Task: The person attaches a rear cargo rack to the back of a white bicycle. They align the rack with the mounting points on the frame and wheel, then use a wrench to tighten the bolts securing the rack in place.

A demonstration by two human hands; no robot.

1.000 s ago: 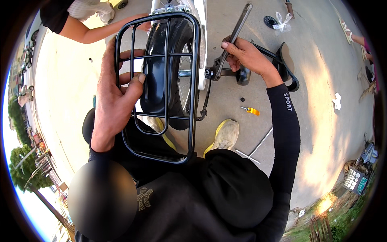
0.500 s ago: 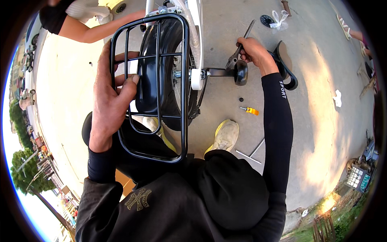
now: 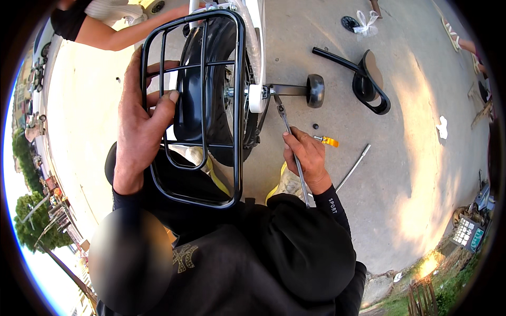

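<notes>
so the right hand (image 3: 308, 160) is closed around a long metal wrench (image 3: 286, 122), handle slanting down toward the person's knee. the wrench head is up at the axle end, right by a dark bracket (image 3: 290, 90) with a small black wheel (image 3: 315, 90) on its outer end. can't tell if it's actually seated on the nut. left hand (image 3: 141, 124) is clamped on the side of a black wire rack (image 3: 240, 105), fingers hooked past the bars and thumb on the near side. the rack sits in front of a fat black tire (image 3: 224, 47) with a glossy fender (image 3: 190, 110), next to a white frame (image 3: 256, 98).

ground is gray concrete (image 3: 406, 247), kinda dusty, with sun patches off to the right. scattered on it: a yellow-orange lever (image 3: 330, 141) just beside the right hand, a little black cap (image 3: 315, 126), a metal rod (image 3: 354, 166), a black padded part with a bar (image 3: 374, 71), and farther out a black disc (image 3: 349, 23) touching some clear plastic (image 3: 365, 25).

top left, somebody else's bare arm (image 3: 121, 36) reaches in toward the frame. it's all outdoors: street with parked vehicles and a tree (image 3: 34, 216) along the left edge, grass (image 3: 450, 295) at lower right.
</notes>
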